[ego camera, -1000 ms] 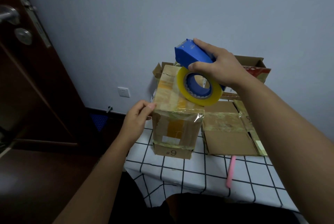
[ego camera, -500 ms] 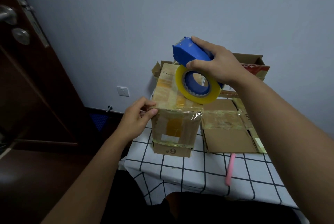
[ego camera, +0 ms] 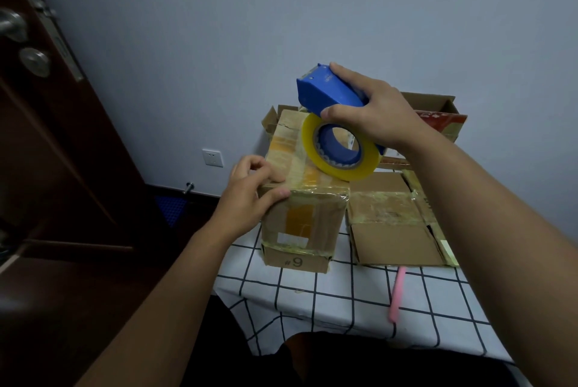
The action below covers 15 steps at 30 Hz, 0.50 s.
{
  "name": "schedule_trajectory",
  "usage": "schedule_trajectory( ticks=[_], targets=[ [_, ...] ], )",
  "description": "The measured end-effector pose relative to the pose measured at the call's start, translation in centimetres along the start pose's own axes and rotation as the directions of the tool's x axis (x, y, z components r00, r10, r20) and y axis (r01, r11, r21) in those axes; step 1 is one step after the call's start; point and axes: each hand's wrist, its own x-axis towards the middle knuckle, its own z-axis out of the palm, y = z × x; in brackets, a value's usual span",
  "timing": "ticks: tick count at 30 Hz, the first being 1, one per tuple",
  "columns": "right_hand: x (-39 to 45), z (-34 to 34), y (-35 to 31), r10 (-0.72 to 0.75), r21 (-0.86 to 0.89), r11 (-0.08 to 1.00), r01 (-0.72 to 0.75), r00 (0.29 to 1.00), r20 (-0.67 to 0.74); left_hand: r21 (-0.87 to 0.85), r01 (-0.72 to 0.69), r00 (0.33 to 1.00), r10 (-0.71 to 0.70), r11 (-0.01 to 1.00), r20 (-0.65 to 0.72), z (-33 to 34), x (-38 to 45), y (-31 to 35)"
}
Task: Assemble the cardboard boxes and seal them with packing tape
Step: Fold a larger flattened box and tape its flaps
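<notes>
We are sealing the box [ego camera: 305, 199] on the table [ego camera: 344, 293]: our left hand [ego camera: 253, 189] presses its near corner, our right hand [ego camera: 375, 111] grips the tape dispenser [ego camera: 331, 95] over its top. The tape end seems stuck down already; next we need a steady pull along the seam.

A plain pale blue-grey painted wall [ego camera: 281, 27] fills the upper part of the view, evenly and dimly lit. Low on it sits a white plastic wall socket [ego camera: 212, 157]. Along its foot runs a dark skirting board [ego camera: 175, 190], with a small metal door stop [ego camera: 188, 187] set against it. At the left stands a dark brown wooden door [ego camera: 47, 152] with a silver metal lever handle [ego camera: 11, 28] and a round silver lock [ego camera: 35, 57] below it. In the foreground is a table covered by a white cloth with a black grid pattern [ego camera: 328, 296]
</notes>
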Motion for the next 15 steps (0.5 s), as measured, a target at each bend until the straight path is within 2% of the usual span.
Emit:
schedule_trajectory(
  ticks=[9, 12, 15],
  targets=[
    [-0.1, -0.1, 0.2, 0.0, 0.015, 1.0, 0.0, 1.0, -0.011, 0.246, -0.18, 0.976, 0.205, 0.952, -0.079, 0.8, 0.1, -0.5],
    [-0.1, 0.0, 0.2, 0.0, 0.016, 1.0, 0.0, 1.0, -0.008, 0.338, -0.228, 0.964, 0.259, 0.913, -0.05, 0.9, 0.1, -0.2],
    [-0.1, -0.1, 0.2, 0.003, 0.026, 1.0, -0.003, 1.0, -0.011, 0.333, -0.251, 0.961, 0.276, 0.909, -0.027, 1.5, 0.6, 1.0]
  ],
)
